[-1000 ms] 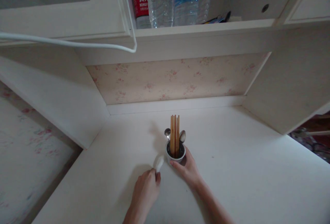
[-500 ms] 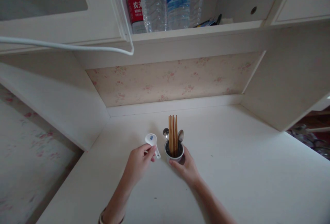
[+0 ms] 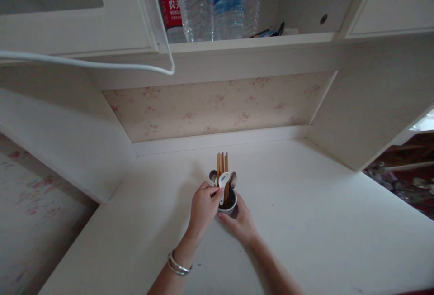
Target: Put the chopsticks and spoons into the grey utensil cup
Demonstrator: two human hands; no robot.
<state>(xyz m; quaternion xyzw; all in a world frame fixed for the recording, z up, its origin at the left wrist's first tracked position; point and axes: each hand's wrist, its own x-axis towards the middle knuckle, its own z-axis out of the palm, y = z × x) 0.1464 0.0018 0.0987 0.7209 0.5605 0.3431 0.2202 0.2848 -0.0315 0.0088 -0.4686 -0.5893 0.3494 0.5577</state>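
A white soup spoon (image 3: 224, 179) with a blue mark in its bowl is pinched in my left hand (image 3: 205, 204). Its handle points down into the mouth of a small white-rimmed cup (image 3: 226, 210); whether the handle tip touches the inside is hidden. Around the cup's right and front side my right hand (image 3: 242, 222) is wrapped, thumb at the front. Several wooden chopsticks (image 3: 223, 161) stand upright in the cup behind the soup spoon. One metal spoon (image 3: 213, 176) leans out on the left, and a larger metal spoon (image 3: 233, 179) on the right.
The cup stands on a white tabletop (image 3: 298, 222) between two side panels. Above it, a shelf (image 3: 288, 41) holds several plastic bottles (image 3: 228, 14). A white cable (image 3: 101, 63) hangs across the upper left. Floral wallpaper (image 3: 217, 105) covers the back.
My left hand has moved right, carrying the soup spoon from beside the cup to over its mouth, in front of the chopsticks. My right hand keeps holding the cup. The view has shifted slightly.
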